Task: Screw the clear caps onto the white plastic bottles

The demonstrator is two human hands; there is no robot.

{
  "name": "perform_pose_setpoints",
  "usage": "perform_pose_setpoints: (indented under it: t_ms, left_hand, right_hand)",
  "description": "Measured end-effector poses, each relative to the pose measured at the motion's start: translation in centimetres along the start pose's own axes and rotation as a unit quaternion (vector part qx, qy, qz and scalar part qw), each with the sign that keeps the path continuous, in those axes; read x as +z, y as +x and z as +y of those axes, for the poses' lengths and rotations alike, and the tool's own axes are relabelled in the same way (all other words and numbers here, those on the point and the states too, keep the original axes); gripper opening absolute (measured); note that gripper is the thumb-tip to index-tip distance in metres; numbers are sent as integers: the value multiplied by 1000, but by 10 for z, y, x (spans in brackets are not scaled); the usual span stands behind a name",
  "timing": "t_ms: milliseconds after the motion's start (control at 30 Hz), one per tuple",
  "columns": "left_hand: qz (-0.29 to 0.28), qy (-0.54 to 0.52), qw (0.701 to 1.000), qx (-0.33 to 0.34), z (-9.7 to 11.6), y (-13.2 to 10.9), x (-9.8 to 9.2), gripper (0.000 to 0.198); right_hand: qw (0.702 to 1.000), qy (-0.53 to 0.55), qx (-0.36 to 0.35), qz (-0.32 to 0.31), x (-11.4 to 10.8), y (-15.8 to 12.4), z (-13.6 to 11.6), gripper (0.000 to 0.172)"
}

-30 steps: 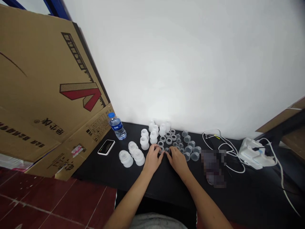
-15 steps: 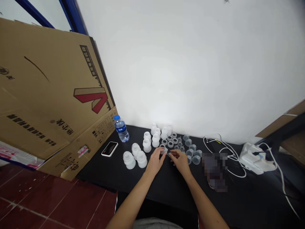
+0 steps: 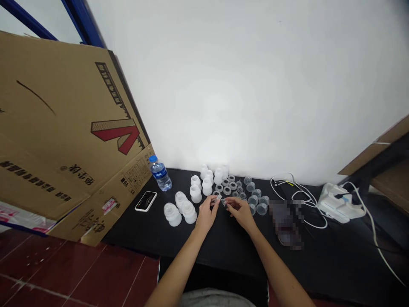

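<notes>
L hand [image 3: 207,215] & R hand [image 3: 242,212] pinch tiny clear parts [image 3: 221,200], rings [image 3: 227,186] at 12 o'clock; imo line em up square.

Translucent white cups [image 3: 172,214], black table [image 3: 223,243]

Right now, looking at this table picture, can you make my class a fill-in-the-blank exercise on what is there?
1. The water bottle has a ___ cap.
2. The table under the left hand and right hand is ___.
3. The box beside the phone is made of ___.
4. The wall behind the table is ___.
Missing words: blue; black; cardboard; white.
</notes>
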State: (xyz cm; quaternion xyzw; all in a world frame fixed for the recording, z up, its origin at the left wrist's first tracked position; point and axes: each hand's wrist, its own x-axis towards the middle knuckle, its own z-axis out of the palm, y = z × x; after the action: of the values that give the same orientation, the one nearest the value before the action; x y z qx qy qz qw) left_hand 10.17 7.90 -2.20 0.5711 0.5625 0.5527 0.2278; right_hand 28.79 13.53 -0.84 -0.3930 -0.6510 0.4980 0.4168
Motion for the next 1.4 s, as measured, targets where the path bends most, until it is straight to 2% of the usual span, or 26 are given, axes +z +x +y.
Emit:
perform_pose_setpoints:
  t_ms: [133,300,467,567,700,867,1033,1233,1400]
  left_hand:
    - [-4,-6,1000,4,0,-1,0,29]
    - [-70,-31,997,4,1,-3,0,28]
    - [-77,-48,996,-15,3,-2,0,31]
    - [-93,-45,995,-8,5,-1,-1,31]
    - [-97,-40,995,4,7,-1,-1,31]
    - [-99,-35,994,25,12,-3,0,28]
    - [-136,-8,989,61,16,-5,-3,28]
    - [-132,34,987,87,13,-5,-2,33]
    - [-130,97,984,76,17,-8,1,36]
  right_hand:
    - [998,-54,-40,21,-1,0,-3,25]
    - [992,-96,-82,21,3,-4,-9,18]
    - [969,-194,-148,44,5,-4,-8,11]
    - [962,-207,-174,46,6,-4,-3,8]
    - [973,-172,-151,18,9,-6,3,7]
    - [969,-205,-140,13,9,-8,9,3]
    - [978,-171,-123,5,8,-6,9,21]
    - [977,-167,-129,-17,5,-4,1,13]
    - [978,-174,-119,-6,9,-4,6,13]
